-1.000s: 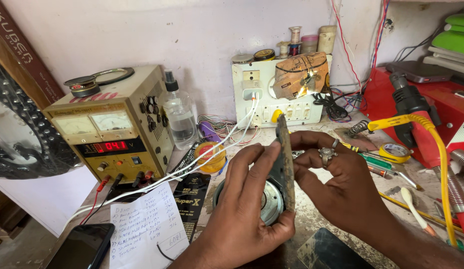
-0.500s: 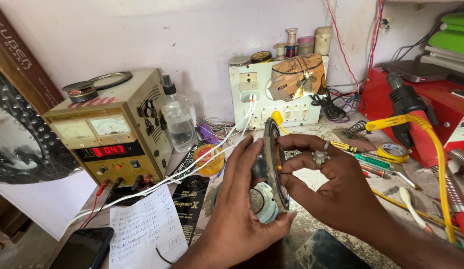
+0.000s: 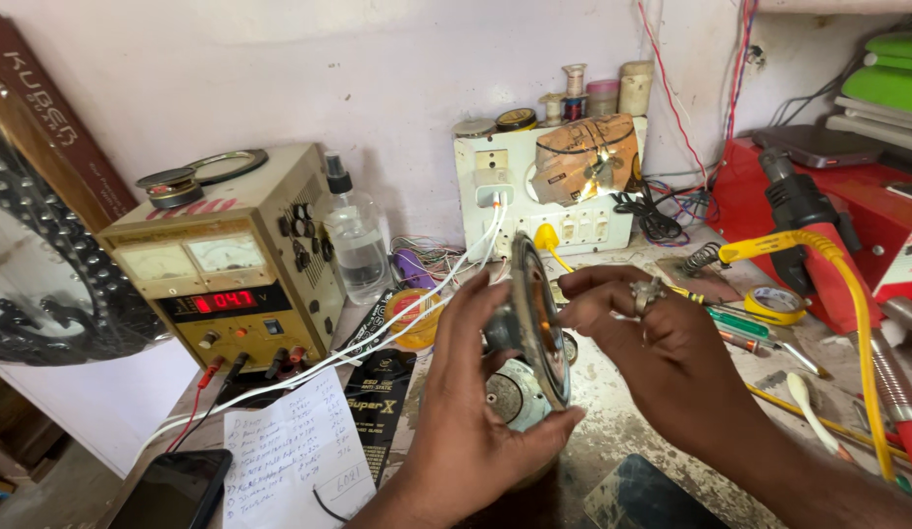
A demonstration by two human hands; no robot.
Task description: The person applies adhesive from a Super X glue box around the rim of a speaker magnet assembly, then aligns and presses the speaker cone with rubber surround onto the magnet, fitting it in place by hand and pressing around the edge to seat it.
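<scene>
A small round speaker (image 3: 530,343) is held edge-on over the workbench, its metal magnet facing left and its cone facing right. My left hand (image 3: 471,411) cups it from behind and below, thumb under the rim. My right hand (image 3: 662,358), with a ring on one finger, holds the front rim with fingertips at the cone. Both hands grip the speaker together.
A beige bench power supply (image 3: 231,274) with a red digit display stands at left, white wires (image 3: 378,343) running to a wall socket board (image 3: 544,191). A clear spray bottle (image 3: 353,235), handwritten paper (image 3: 289,446), dark phone (image 3: 172,490), yellow cable (image 3: 848,284), red toolbox (image 3: 828,206) and screwdrivers (image 3: 750,328) surround.
The speaker has been turned from showing its magnet side toward me to nearly edge-on, and both hands lifted it slightly higher.
</scene>
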